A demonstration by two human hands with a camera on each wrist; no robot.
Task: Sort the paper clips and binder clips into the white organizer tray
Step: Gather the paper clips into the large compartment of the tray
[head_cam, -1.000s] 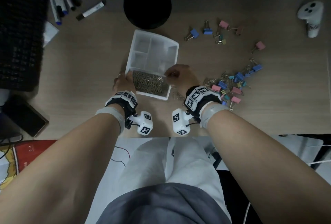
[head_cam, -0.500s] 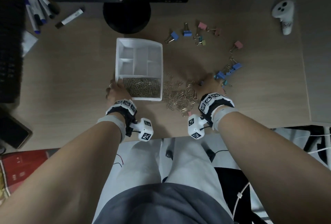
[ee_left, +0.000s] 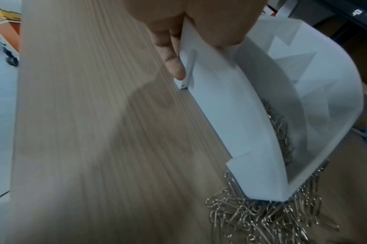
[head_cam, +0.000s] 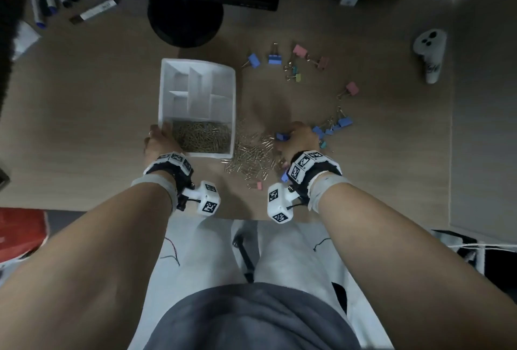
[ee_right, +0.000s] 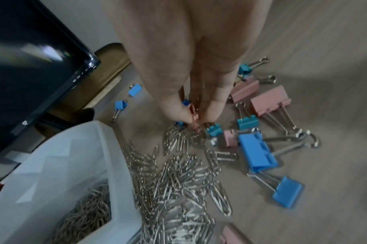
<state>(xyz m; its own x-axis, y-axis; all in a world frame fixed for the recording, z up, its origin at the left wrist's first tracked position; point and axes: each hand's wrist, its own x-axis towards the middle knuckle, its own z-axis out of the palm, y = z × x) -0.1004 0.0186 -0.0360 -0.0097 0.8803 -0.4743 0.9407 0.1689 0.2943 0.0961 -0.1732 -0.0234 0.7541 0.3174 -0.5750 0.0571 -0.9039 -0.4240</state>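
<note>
The white organizer tray [head_cam: 165, 92] lies on the desk, its near compartment full of paper clips [head_cam: 201, 137]. My left hand [head_cam: 159, 140] grips the tray's near left corner, thumb over the rim [ee_left: 220, 79] and fingers [ee_left: 174, 66] outside the wall. A loose pile of paper clips [head_cam: 251, 156] lies against the tray's right side. My right hand [head_cam: 296, 140] reaches down into the mixed binder clips [head_cam: 333, 126] beyond that pile. In the right wrist view thumb and forefinger pinch a small pink binder clip [ee_right: 194, 115]. Pink [ee_right: 270, 100] and blue binder clips [ee_right: 257, 153] lie around it.
More binder clips [head_cam: 274, 58] are scattered at the back right of the tray. A black monitor stand [head_cam: 186, 22] rises behind the tray, with markers [head_cam: 95, 11] to its left. A white controller [head_cam: 429, 53] lies far right. The desk's front edge runs just behind my wrists.
My right hand left the tray's near right corner and moved right, down onto the binder clips. The left hand stayed on the tray's corner.
</note>
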